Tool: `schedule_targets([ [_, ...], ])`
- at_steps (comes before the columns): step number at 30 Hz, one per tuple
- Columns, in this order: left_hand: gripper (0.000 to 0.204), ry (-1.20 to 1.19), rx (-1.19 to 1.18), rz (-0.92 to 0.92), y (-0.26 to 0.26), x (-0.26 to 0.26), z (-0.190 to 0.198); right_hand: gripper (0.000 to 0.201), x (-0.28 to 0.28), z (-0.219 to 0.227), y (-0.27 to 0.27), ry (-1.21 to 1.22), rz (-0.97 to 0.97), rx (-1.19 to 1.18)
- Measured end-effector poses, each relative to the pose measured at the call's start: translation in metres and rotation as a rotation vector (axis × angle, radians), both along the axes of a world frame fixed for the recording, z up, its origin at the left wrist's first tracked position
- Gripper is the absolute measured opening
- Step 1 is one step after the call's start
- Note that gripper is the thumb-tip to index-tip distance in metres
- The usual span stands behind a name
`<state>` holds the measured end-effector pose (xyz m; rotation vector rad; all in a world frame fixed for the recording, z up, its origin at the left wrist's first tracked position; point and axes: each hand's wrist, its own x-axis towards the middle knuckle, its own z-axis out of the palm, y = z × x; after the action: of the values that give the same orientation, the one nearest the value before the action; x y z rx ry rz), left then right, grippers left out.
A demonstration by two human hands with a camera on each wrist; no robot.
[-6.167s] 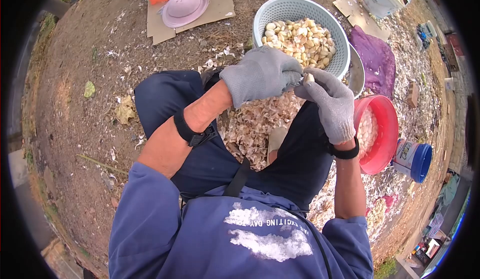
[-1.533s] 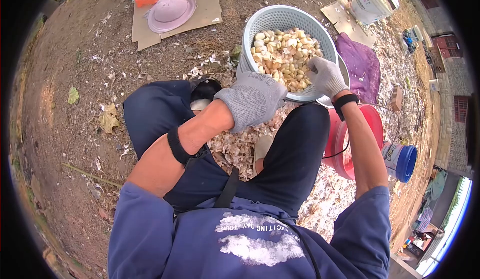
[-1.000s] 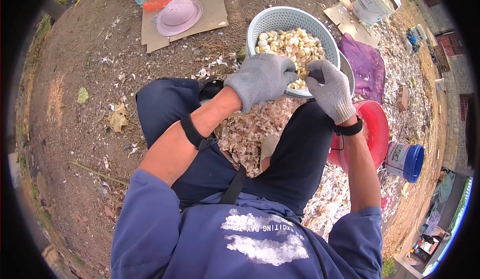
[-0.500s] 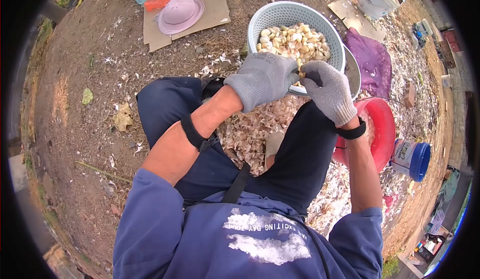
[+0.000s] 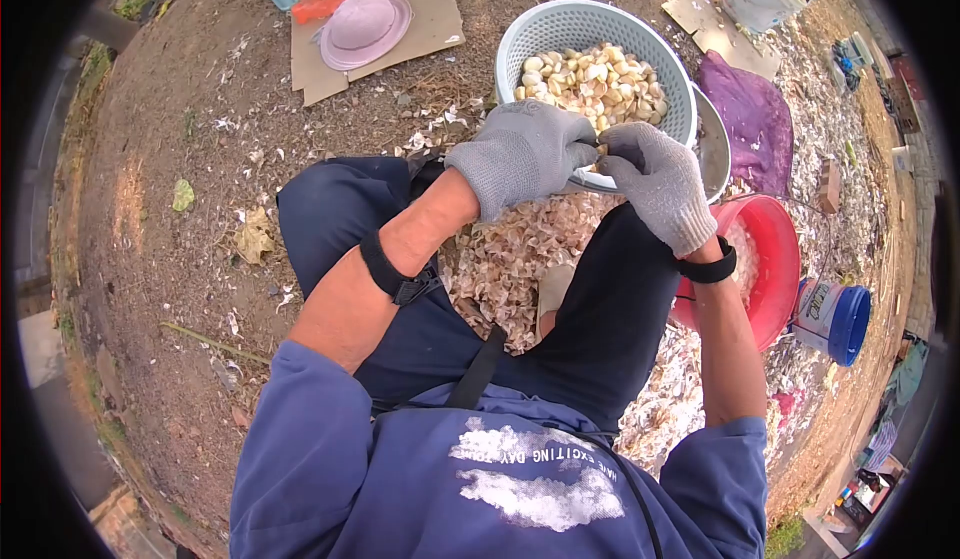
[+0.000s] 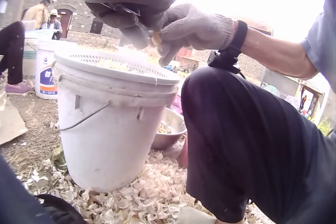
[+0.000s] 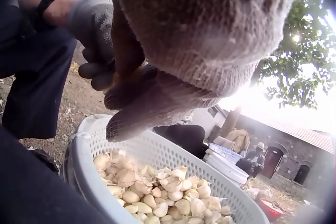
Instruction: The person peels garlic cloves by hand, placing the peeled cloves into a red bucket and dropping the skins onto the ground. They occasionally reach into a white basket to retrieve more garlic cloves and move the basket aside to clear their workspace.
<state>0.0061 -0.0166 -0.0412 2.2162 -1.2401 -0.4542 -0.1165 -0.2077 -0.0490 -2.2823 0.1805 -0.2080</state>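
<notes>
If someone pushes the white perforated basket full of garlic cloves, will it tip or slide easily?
The basket probably resists tipping: it sits sunk into a white bucket, which stands broad on the ground. Heaped garlic cloves likely make it top-heavy, so a hard shove might spill some. Its thin perforated plastic wall probably flexes a little.

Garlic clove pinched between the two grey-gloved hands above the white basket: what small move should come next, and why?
Probably strip the skin off, letting it fall. The left hand and right hand both pinch the small garlic clove, which looks tan, seemingly unpeeled, above the white perforated plastic basket of cloves. Papery skins already lie heaped between the knees, and the red bowl seems to hold peeled ones.
</notes>
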Motion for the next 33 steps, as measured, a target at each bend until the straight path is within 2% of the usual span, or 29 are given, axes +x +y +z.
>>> schedule_targets([
  [1, 0.031, -0.002, 0.000, -0.001, 0.000, 0.002, -0.002, 0.025, 0.000, -0.001, -0.002, 0.019, -0.020, 0.075],
  [5, 0.033, 0.259, -0.080, 0.011, -0.004, 0.010, -0.002, 0.025, -0.001, 0.009, -0.005, 0.066, -0.035, 0.185],
  [6, 0.034, 0.358, -0.074, 0.020, -0.004, 0.011, 0.000, 0.024, -0.002, 0.012, -0.005, 0.096, -0.043, 0.277],
  [7, 0.034, 0.358, -0.074, 0.020, -0.004, 0.012, 0.001, 0.024, -0.002, 0.014, -0.006, 0.126, -0.051, 0.370],
  [8, 0.036, 0.539, -0.128, 0.037, -0.003, 0.013, 0.002, 0.024, -0.003, 0.017, -0.007, 0.124, -0.051, 0.371],
  [9, 0.038, 0.719, -0.184, 0.054, -0.003, 0.013, 0.003, 0.024, -0.004, 0.020, -0.009, 0.146, -0.069, 0.493],
  [10, 0.038, 0.715, -0.186, 0.050, -0.004, 0.013, 0.003, 0.025, -0.005, 0.023, -0.011, 0.164, -0.088, 0.613],
  [12, 0.038, 0.831, -0.276, 0.072, -0.005, 0.011, 0.003, 0.026, -0.006, 0.030, -0.011, 0.173, -0.096, 0.604],
  [14, 0.038, 0.819, -0.275, 0.072, -0.005, 0.011, 0.007, 0.027, -0.006, 0.031, -0.013, 0.185, -0.102, 0.596],
  [16, 0.037, 0.803, -0.277, 0.074, -0.005, 0.011, 0.011, 0.027, -0.005, 0.026, -0.016, 0.137, -0.125, 0.785],
  [19, 0.034, 0.824, -0.268, 0.107, -0.007, 0.011, 0.015, 0.027, -0.006, 0.027, -0.016, 0.112, -0.143, 0.887],
  [23, 0.034, 0.819, -0.296, 0.085, -0.009, 0.008, 0.011, 0.028, -0.009, 0.028, -0.012, 0.108, -0.140, 0.870],
  [25, 0.034, 0.818, -0.310, 0.091, -0.009, 0.007, 0.008, 0.028, -0.009, 0.032, -0.008, 0.124, -0.143, 0.669],
  [26, 0.034, 0.795, -0.317, 0.068, -0.010, 0.007, 0.006, 0.028, -0.009, 0.030, -0.008, 0.125, -0.143, 0.670],
  [33, 0.035, 0.875, -0.319, 0.089, -0.005, 0.013, 0.017, 0.033, -0.007, 0.016, -0.019, 0.027, -0.170, 1.036],
])
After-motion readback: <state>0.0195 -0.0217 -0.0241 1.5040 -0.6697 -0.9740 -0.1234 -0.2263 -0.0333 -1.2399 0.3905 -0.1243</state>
